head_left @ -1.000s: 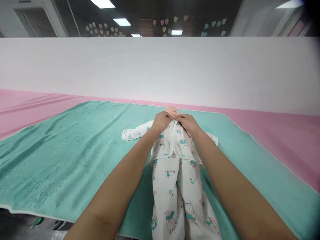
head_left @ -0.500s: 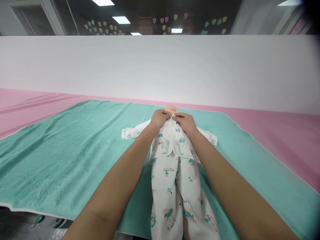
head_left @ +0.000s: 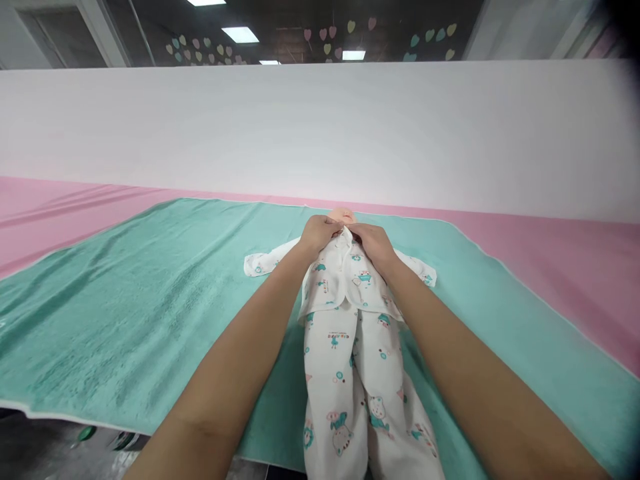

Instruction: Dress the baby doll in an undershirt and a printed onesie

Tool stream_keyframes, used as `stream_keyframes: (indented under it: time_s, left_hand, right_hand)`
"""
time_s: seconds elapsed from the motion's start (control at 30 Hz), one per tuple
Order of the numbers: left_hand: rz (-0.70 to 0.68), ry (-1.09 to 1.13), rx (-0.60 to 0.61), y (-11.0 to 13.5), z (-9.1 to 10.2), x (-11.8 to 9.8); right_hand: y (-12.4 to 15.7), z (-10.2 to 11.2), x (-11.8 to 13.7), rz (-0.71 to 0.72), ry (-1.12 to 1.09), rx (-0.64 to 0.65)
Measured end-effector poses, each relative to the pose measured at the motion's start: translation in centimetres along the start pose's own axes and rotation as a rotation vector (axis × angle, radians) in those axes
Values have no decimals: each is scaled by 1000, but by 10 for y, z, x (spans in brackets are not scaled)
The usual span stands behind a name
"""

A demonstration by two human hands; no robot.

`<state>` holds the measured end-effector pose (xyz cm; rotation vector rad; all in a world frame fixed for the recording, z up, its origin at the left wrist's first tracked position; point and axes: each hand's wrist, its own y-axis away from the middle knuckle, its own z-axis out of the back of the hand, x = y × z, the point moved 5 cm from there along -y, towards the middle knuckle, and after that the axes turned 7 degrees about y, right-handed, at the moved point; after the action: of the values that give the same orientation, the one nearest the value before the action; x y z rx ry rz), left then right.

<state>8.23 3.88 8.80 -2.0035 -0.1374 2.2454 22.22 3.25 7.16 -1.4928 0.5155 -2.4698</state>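
A baby doll (head_left: 343,215) lies on its back on a teal towel (head_left: 150,293), feet toward me. It wears a white printed top (head_left: 345,280) and matching printed trousers (head_left: 350,387). My left hand (head_left: 319,235) and my right hand (head_left: 373,245) meet at the collar just below the doll's chin. Both hands have their fingers pinched closed on the neck edge of the top. The fingertips and what lies between them are mostly hidden by the knuckles. The doll's sleeves spread out to either side.
The towel lies over a pink sheet (head_left: 550,267) that runs left and right. A long white panel (head_left: 320,133) stands behind it. At the near left edge, below the towel, some small dark and green objects (head_left: 90,435) show on the floor.
My hands have stayed at the doll's collar and drawn closer together. The small white tie seen hanging between them half a second ago is now covered by my fingers.
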Motion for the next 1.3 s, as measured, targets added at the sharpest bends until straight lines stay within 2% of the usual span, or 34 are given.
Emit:
stream_keyframes:
  time_s: [0.13, 0.33, 0.5, 0.73, 0.93, 1.07, 1.17, 1.3]
  left_hand:
    - [-3, -53, 46, 2, -1, -5]
    - [-35, -63, 47, 2, -4, -4]
    - [-55, -85, 27, -1, -3, -1]
    - [-27, -2, 70, -4, -2, 5]
    - [-32, -64, 20, -6, -2, 7]
    - [-40, -117, 31, -5, -3, 7]
    - [-57, -183, 33, -4, -4, 5]
    - [-44, -199, -30, -2, -3, 5]
  right_hand:
    - [-2, -4, -14, -140, -329, 39]
    - [-2, -5, -19, -170, -392, 23]
    - [-4, -3, -19, -161, -341, 25]
    - [-3, -4, -17, -135, -269, 62]
    - [-8, -5, -17, -144, -158, 71]
    - [-10, -5, -14, -122, -29, 64]
    - [-9, -6, -8, -108, 7, 98]
    - [-6, -8, -4, -116, 12, 157]
